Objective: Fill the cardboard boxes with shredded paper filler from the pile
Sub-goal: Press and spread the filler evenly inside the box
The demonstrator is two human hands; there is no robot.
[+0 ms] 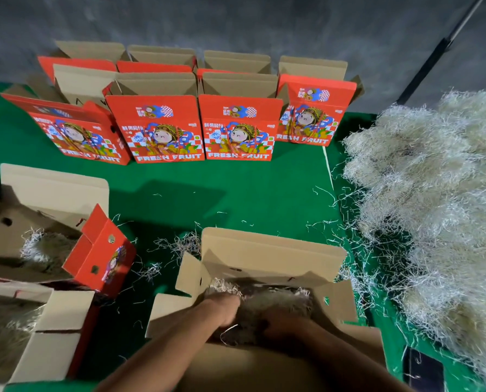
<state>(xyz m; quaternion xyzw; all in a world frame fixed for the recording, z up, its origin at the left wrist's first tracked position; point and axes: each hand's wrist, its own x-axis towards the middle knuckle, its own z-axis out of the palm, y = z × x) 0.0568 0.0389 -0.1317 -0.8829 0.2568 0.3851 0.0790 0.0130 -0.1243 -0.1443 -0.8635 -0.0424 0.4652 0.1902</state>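
An open cardboard box [267,258] stands right in front of me with its flaps spread. Shredded paper filler [287,299] lies inside it. My left hand [224,309] reaches down into the box and rests on the filler. My right hand [281,326] is lower in the same box, in shadow and partly buried, so its fingers are hard to read. The big pale pile of shredded paper [434,193] covers the right side of the green surface.
Several upright red "Fresh Fruit" boxes [159,128] stand open in rows at the back. Two open boxes holding filler [46,244] sit at the left. Loose strands litter the green cloth [236,193]. A dark flat object [422,369] lies at bottom right.
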